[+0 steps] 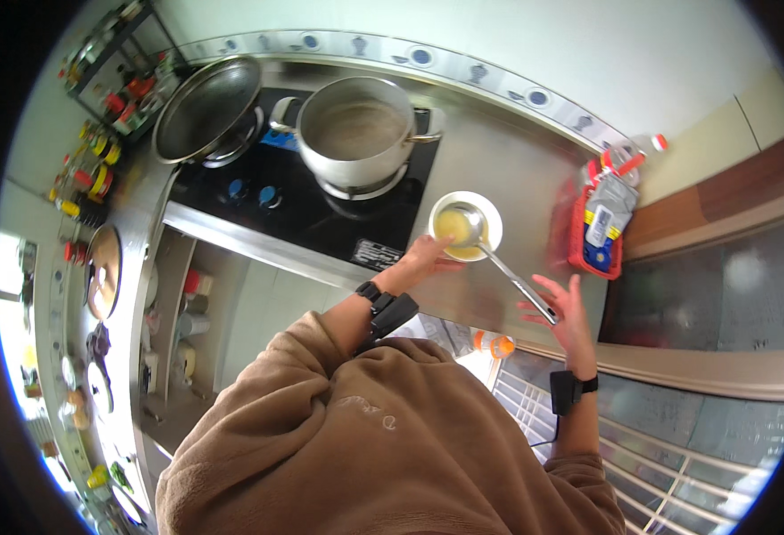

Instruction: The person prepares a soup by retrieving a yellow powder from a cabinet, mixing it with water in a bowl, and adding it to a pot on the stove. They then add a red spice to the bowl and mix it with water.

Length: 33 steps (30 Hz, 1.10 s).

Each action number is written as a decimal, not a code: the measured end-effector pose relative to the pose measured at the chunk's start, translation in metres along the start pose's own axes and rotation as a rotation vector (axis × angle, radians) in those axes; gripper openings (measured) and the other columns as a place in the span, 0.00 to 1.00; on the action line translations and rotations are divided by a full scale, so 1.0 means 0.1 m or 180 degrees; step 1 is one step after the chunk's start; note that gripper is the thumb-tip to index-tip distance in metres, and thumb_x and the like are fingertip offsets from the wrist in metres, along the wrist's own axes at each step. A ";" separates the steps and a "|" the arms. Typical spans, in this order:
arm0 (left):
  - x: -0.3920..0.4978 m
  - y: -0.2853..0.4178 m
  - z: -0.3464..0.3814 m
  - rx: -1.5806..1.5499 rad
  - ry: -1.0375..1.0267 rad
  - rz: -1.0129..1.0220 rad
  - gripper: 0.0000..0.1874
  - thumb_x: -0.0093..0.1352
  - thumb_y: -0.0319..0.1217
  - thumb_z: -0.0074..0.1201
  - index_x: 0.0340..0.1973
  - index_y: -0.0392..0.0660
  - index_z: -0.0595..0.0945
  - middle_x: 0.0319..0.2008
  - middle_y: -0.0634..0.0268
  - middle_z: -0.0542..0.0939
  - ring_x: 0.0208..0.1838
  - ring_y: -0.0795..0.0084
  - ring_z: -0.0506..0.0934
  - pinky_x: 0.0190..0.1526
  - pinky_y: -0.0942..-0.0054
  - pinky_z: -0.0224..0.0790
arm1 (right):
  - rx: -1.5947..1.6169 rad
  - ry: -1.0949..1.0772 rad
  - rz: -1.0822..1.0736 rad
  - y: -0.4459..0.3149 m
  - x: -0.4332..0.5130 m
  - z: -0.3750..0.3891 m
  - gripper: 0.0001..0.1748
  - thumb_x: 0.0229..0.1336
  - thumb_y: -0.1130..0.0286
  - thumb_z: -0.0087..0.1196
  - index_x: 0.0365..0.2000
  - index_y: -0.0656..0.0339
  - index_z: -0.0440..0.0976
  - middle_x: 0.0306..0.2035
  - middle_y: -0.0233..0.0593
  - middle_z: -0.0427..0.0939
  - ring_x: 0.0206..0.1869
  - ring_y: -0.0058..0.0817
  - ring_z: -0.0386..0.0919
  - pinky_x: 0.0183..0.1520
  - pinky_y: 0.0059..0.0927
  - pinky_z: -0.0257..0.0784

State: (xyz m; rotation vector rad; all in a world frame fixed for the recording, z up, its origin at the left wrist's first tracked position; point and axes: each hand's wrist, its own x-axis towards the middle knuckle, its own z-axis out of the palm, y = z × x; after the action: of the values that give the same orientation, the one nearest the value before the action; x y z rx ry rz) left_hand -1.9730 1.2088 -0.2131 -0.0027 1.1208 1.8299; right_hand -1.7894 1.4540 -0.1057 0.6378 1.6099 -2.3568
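A white bowl holds yellow liquid that looks like beaten egg. My left hand grips its near left side, with the thumb over the rim and the fingers low along the outside. Inside the bowl rests the head of a metal ladle, its long handle slanting out over the rim towards me. By the handle's end is my right hand, fingers spread apart and not wrapped around it; whether they touch the handle cannot be told.
Left of the bowl, a two-handled metal pot stands on the black gas stove, beside a tilted wok. A red plastic basket with packets sits to the right. Bottles and a rack line the left counter.
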 end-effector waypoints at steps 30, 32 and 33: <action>-1.07 0.94 -2.43 0.3423 0.4763 0.1639 0.24 0.58 0.38 0.65 0.46 0.42 0.76 0.44 0.52 0.75 0.46 0.49 0.77 0.48 0.59 0.71 | -0.0329 0.1242 0.0636 1.62 -0.29 -0.21 0.16 0.64 0.59 0.50 0.43 0.62 0.74 0.31 0.38 0.80 0.31 0.24 0.81 0.32 0.23 0.76; -1.07 0.95 -2.44 0.3435 0.4748 0.1601 0.24 0.57 0.38 0.66 0.46 0.42 0.76 0.43 0.52 0.75 0.46 0.49 0.77 0.48 0.59 0.72 | -0.0343 0.1257 0.0681 1.66 -0.33 -0.17 0.17 0.65 0.59 0.49 0.44 0.62 0.74 0.31 0.39 0.81 0.31 0.25 0.81 0.33 0.23 0.76; -1.07 0.95 -2.44 0.3441 0.4760 0.1577 0.24 0.57 0.38 0.66 0.46 0.42 0.76 0.43 0.52 0.75 0.46 0.49 0.77 0.48 0.59 0.72 | -0.0370 0.1245 0.0687 1.68 -0.34 -0.16 0.17 0.65 0.59 0.49 0.44 0.62 0.74 0.31 0.39 0.81 0.31 0.25 0.81 0.33 0.23 0.76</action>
State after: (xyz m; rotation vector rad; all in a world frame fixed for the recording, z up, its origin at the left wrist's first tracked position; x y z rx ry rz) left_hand -2.0890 0.9525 -0.2418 -0.5740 3.2536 1.1394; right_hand -1.6866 1.4033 -0.2337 1.2393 1.7071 -2.0569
